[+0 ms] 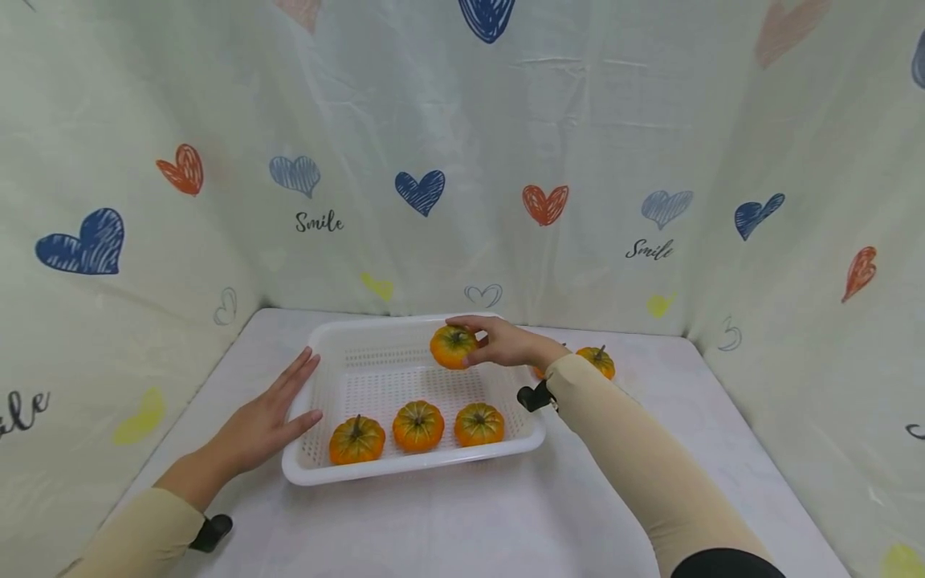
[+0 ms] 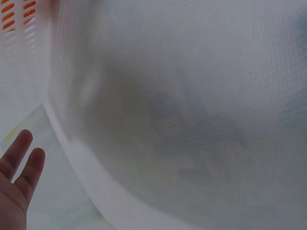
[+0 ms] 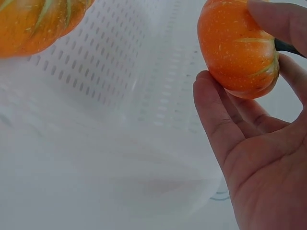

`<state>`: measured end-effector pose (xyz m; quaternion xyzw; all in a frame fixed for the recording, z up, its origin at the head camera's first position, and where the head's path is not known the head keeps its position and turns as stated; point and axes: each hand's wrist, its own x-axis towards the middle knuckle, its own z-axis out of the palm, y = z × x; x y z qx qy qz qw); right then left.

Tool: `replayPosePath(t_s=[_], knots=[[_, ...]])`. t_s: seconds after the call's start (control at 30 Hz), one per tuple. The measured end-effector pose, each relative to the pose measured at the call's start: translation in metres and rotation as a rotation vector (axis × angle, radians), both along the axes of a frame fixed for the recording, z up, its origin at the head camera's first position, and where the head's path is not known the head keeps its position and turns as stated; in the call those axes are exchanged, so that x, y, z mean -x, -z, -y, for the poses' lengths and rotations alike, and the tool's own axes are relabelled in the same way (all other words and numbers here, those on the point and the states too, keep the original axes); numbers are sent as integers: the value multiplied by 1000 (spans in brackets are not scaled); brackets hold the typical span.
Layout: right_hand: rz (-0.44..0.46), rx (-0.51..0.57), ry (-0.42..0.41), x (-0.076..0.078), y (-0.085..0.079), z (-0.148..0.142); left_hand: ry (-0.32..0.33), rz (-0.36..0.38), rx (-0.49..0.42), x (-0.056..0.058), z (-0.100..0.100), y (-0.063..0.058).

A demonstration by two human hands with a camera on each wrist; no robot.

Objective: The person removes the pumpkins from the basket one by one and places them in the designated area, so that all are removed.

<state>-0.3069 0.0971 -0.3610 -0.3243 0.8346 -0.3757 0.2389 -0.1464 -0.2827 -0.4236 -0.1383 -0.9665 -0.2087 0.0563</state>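
Observation:
My right hand (image 1: 509,341) grips a small orange-and-green pumpkin (image 1: 451,347) over the far right part of a white plastic basket (image 1: 390,387). In the right wrist view, thumb and fingers curl around the held pumpkin (image 3: 240,57), its dark stem toward the palm. My left hand (image 1: 256,425), fingers straight and spread, rests at the basket's left rim. Along the near side of the basket sit three more pumpkins: a left one (image 1: 357,440), a middle one (image 1: 418,426) and a right one (image 1: 479,424).
Beyond my right forearm, another pumpkin (image 1: 600,363) lies on the white-covered table (image 1: 578,498), with one beside it mostly hidden by the arm. A pale curtain (image 1: 462,112) printed with hearts encloses the table at the back and both sides.

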Motion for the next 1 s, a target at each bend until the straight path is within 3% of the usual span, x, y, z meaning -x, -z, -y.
replayPosePath(t_s=[0.2, 0.43, 0.7, 1.0], knots=[[-4, -3, 17, -1, -9, -3, 5, -13, -10, 0, 1, 4], [-18, 19, 43, -2, -31, -23, -3, 1, -16, -1, 1, 4], [-78, 44, 107, -3, -55, -81, 10, -11, -18, 0, 0, 3], [-141, -31, 252, -7, -55, -149, 22, -6, -12, 0, 3, 4]])
